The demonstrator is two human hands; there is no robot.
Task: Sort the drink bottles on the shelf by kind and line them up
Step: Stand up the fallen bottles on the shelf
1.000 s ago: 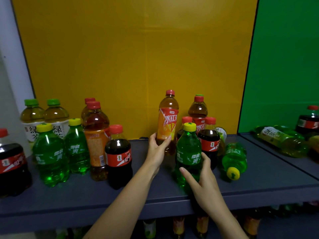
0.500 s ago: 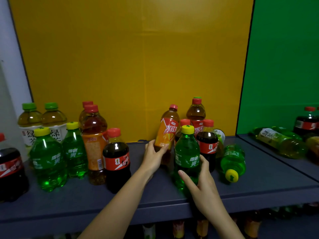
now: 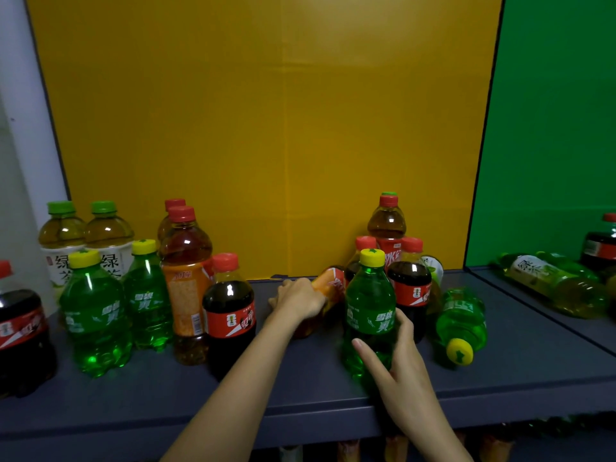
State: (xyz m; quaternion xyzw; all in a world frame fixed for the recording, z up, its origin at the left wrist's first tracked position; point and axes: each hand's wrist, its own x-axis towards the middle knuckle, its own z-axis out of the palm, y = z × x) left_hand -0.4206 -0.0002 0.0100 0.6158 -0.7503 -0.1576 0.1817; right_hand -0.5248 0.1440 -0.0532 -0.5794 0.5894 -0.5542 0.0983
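My left hand [image 3: 296, 300] grips an orange-labelled iced tea bottle [image 3: 330, 285] that leans steeply toward the right, its top hidden behind other bottles. My right hand [image 3: 396, 358] curls around an upright green soda bottle [image 3: 368, 308] with a yellow cap at mid-shelf. Behind it stand cola bottles [image 3: 411, 288] and another iced tea bottle [image 3: 386, 225]. At the left stand two green tea bottles [image 3: 85, 235], two green sodas [image 3: 95, 315], iced teas [image 3: 186, 278] and a cola [image 3: 230, 311].
A green soda [image 3: 461, 323] lies on its side right of my right hand, cap toward me. A large cola [image 3: 20, 328] stands at far left. The grey shelf [image 3: 300, 398] has a right compartment with a lying green tea bottle [image 3: 553, 285] and a cola [image 3: 601, 245].
The iced tea bottle in my left hand has gone from upright and raised to tipped over low toward the right. My right hand has stayed on the green soda bottle.
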